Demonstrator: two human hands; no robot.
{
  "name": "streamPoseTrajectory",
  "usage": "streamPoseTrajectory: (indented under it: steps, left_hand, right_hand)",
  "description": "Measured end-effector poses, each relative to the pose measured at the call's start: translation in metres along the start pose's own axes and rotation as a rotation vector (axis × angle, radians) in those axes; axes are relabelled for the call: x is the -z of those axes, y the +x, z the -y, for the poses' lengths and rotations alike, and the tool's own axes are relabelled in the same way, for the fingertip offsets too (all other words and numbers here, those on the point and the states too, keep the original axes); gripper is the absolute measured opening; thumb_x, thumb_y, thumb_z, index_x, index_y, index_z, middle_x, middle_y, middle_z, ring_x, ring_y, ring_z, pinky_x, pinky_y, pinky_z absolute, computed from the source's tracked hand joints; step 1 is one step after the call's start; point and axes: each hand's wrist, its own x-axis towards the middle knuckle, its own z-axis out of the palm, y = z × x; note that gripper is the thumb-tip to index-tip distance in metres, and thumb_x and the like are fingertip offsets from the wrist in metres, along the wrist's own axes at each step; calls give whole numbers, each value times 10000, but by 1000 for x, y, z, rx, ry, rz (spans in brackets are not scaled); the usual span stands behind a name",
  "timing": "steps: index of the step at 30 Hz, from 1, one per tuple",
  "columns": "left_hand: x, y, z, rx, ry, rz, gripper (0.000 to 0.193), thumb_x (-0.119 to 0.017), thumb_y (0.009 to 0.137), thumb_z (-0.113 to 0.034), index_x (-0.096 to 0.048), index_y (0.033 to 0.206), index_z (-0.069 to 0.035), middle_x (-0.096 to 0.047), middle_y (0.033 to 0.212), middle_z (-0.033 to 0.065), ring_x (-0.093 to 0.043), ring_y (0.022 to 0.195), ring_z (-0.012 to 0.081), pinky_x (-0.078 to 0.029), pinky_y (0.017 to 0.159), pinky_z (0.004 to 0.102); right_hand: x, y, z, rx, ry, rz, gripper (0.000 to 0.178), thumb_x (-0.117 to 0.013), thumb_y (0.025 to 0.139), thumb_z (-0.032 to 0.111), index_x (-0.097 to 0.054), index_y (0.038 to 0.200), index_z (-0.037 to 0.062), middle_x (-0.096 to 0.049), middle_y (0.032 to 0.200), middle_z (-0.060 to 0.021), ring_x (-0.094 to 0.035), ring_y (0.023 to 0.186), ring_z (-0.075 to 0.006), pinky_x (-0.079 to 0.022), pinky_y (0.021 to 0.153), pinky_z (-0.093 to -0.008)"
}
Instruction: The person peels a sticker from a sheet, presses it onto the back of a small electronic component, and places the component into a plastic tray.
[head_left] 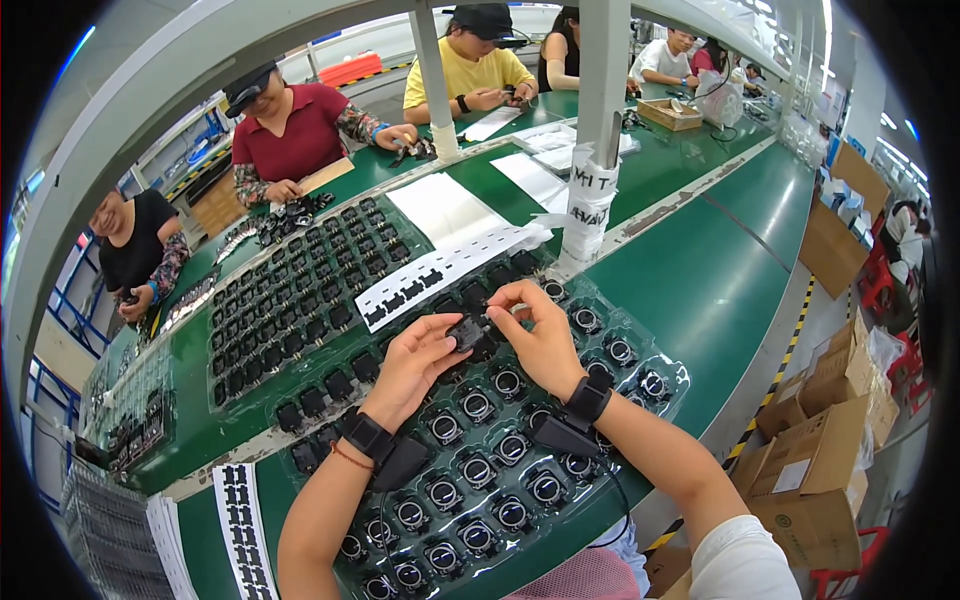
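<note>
Between my hands, above a clear plastic tray (545,440), is a small black part (466,333), squarish and shaped like a watch case. My left hand (412,368) grips it between thumb and fingers. The thumb and forefinger of my right hand (540,325) are pinched together at the part's right edge; whatever they hold is too small to make out. Rows of black watch-like cases (477,404) with silver rings fill the tray below. Beyond my hands lies a white sheet of black stickers (430,276). Both wrists wear black straps with dark modules.
A second tray (318,290) of black parts lies farther left on the green table (690,250). Another sticker strip (243,530) is at the lower left. A white post (598,130) rises beyond my right hand. Co-workers sit across the table; cardboard boxes (815,480) stand at right.
</note>
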Motion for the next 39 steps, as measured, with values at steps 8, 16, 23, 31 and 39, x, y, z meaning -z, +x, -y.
streamPoseTrajectory:
  steps: [8,16,23,31,39]
  left_hand:
    - [1,-1,-2,-23,-27,11,338,-490,863,27,-466,1201,22,-543,1135,113,-544,1041,176,-465,931,339]
    - [6,-1,2,-59,15,4,397,-522,840,37,-456,1231,13,-536,1156,101,-525,1069,165,-435,952,329]
    - [3,-3,0,-64,87,27,400,-543,833,36,-473,1225,0,-530,1166,71,-510,1054,129,-428,925,298]
    - [3,-2,1,-81,107,24,403,-561,818,41,-490,1213,-4,-539,1146,58,-513,1028,111,-427,897,277]
    - [3,-4,-1,-55,94,28,384,-566,804,61,-515,1181,5,-525,1196,73,-503,1058,123,-403,939,256]
  right_hand:
    - [0,1,5,68,-89,-31,93,-604,805,36,-588,896,48,-550,922,-37,-528,823,-111,-422,678,-231]
    - [-2,-2,3,-70,12,66,95,-618,813,69,-602,893,20,-596,810,4,-516,712,-61,-416,662,-207]
    - [-2,-3,7,-99,-49,150,102,-647,781,74,-638,864,16,-629,765,-9,-532,672,-63,-413,620,-205]
    - [-1,-2,8,-128,-63,162,123,-668,769,96,-664,862,15,-652,773,-19,-535,664,-60,-415,611,-203]
    - [-2,-2,8,-183,-49,169,128,-674,767,105,-680,859,16,-661,775,-23,-551,666,-59,-426,624,-204]
